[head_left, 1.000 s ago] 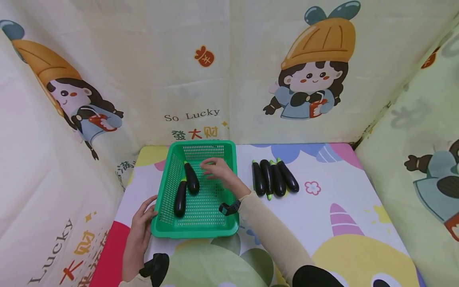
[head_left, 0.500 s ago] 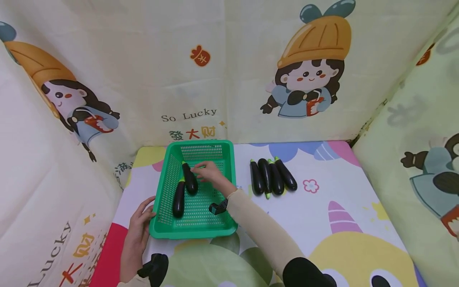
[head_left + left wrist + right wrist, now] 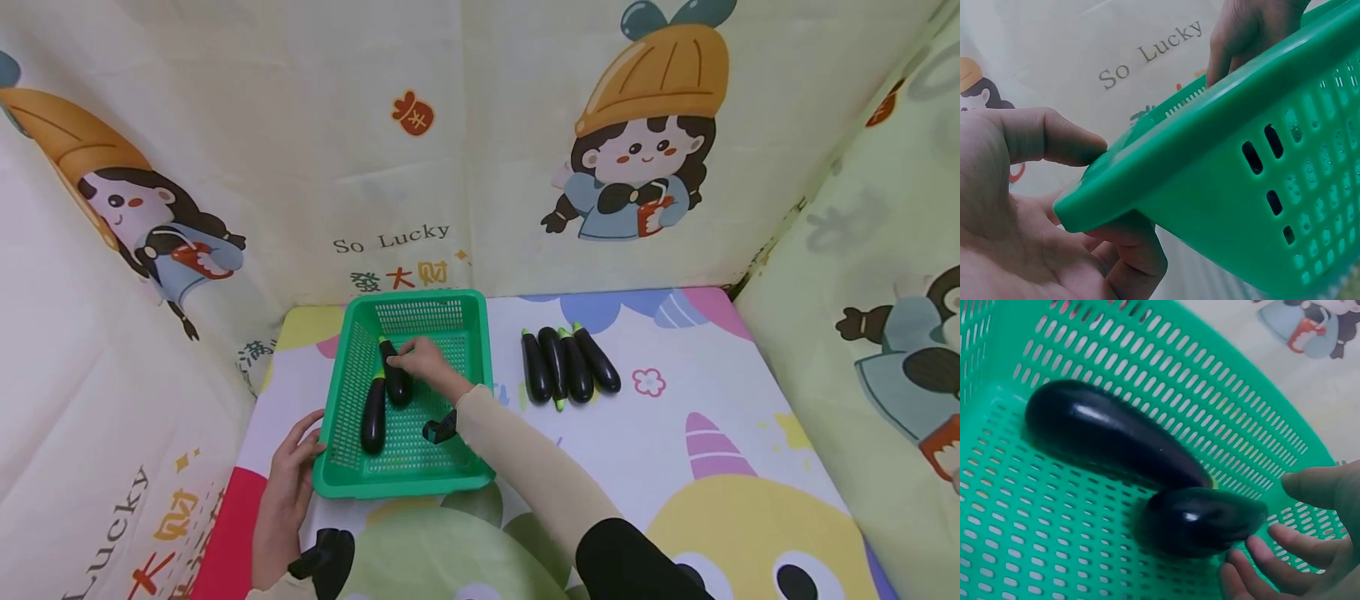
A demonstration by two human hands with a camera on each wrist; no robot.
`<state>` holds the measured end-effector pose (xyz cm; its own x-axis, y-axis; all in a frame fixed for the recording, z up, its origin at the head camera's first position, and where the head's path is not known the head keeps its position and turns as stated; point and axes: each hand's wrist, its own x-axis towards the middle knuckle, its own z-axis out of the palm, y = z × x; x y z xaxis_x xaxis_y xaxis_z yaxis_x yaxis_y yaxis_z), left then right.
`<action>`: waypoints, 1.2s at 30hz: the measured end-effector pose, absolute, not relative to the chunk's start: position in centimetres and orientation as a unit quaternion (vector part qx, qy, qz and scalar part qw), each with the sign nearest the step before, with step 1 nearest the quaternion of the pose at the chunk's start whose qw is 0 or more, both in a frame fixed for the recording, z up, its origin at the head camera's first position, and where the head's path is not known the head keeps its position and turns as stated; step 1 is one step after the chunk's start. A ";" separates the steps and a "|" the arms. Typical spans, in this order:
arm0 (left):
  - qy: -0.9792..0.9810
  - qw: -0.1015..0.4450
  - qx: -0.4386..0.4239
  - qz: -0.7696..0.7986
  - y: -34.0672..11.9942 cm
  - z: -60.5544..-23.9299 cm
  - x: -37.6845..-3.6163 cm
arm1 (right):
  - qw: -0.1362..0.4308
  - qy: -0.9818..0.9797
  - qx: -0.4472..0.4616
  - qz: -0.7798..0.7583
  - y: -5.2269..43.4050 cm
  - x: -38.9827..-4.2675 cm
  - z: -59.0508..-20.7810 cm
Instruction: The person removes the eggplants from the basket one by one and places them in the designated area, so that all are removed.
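In the head view, my left hand (image 3: 285, 496) grips the left rim of a green plastic basket (image 3: 405, 482). The left wrist view shows the thumb on top of that rim (image 3: 1147, 150) and curled fingers (image 3: 1138, 250) beneath it. Two dark eggplants lie inside the basket. My right hand (image 3: 429, 367) reaches in around the upper eggplant (image 3: 396, 383), near its stem end. Seen from the right wrist, the fingertips (image 3: 1260, 547) touch or nearly touch this eggplant (image 3: 1200, 522), while the thumb stands apart from it. The other eggplant (image 3: 1110, 434) lies beside it, untouched.
Several more eggplants (image 3: 577, 367) lie in a row on the printed tablecloth (image 3: 637, 433), right of the basket. Fabric walls (image 3: 300, 167) with cartoon prints rise behind the table and at both sides.
My right hand has moved left and slightly down inside the basket, from above its middle to the upper eggplant. The left hand keeps its place on the rim. The head view has shifted slightly.
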<state>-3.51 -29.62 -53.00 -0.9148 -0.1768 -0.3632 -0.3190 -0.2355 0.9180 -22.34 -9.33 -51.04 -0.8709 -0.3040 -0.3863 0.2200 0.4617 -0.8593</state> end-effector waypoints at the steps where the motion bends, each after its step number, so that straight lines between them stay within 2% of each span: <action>1: 0.614 0.047 -0.199 0.762 -29.7 -53.0 -3.5 | 0.245 0.827 -0.028 -0.506 -9.5 -22.3 -51.1; 7: 0.607 0.045 -0.196 0.769 -29.8 -53.1 -3.4 | 0.223 0.853 -0.028 -0.470 -10.2 -21.8 -51.6; 14: 0.604 0.044 -0.196 0.771 -29.8 -53.1 -3.3 | 0.237 0.859 -0.031 -0.453 -10.8 -21.9 -52.6; 21: 0.606 0.049 -0.198 0.769 -29.7 -53.0 -3.3 | 0.216 0.866 -0.041 -0.450 -10.8 -21.6 -52.8; 28: 0.608 0.043 -0.193 0.769 -29.6 -53.0 -3.3 | 0.233 0.857 -0.046 -0.458 -10.8 -22.3 -53.2; 36: 0.610 0.045 -0.208 0.763 -29.5 -52.9 -3.3 | 0.283 0.815 -0.015 -0.505 -10.4 -22.3 -52.7</action>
